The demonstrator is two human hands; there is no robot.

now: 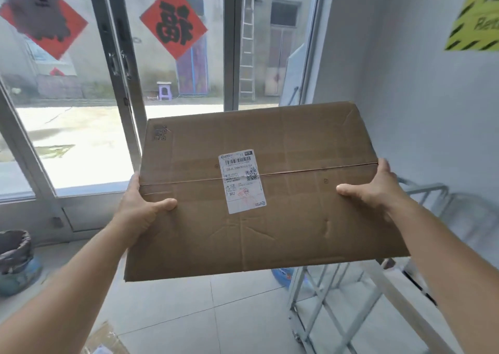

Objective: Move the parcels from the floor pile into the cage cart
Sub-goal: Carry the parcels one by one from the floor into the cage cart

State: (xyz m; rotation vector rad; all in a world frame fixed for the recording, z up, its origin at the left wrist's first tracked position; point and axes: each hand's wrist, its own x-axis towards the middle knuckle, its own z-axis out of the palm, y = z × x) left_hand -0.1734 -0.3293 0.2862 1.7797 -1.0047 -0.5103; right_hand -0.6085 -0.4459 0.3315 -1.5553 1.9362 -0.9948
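Left fingers point(132, 185) are wrapped over the left edge of the box point(270, 218), thumb laid flat on the top face; the other fingertips are hidden beneath. Right fingers point(384, 168) are curled over the right edge, thumb likewise pressed on top. Both the left hand point(140, 208) and the right hand point(378, 186) are thus clamped on the box, at about mid-length of its short sides, level with the taped seam.

The box is held in the air at arm's length, top face tilted toward the camera, a label point(243, 180) stuck across the seam. It is well clear of the floor point(189, 313). The cart point(337, 313) is seen below and to the right, its lattice wall partly under the box's near right corner.

Handling, judged: the cardboard is creased and dented, so it is taken as thin and somewhat yielding. The flat, wide shape and the relaxed hold suggest a light load; weight cannot be confirmed. The opposed grip on the side edges is judged sound; squeezing the middle of the panels is to be avoided, as buckling is likely there. The taped surface may be slippery.

Another parcel point(105, 340) is glimpsed at the bottom left, on the floor.
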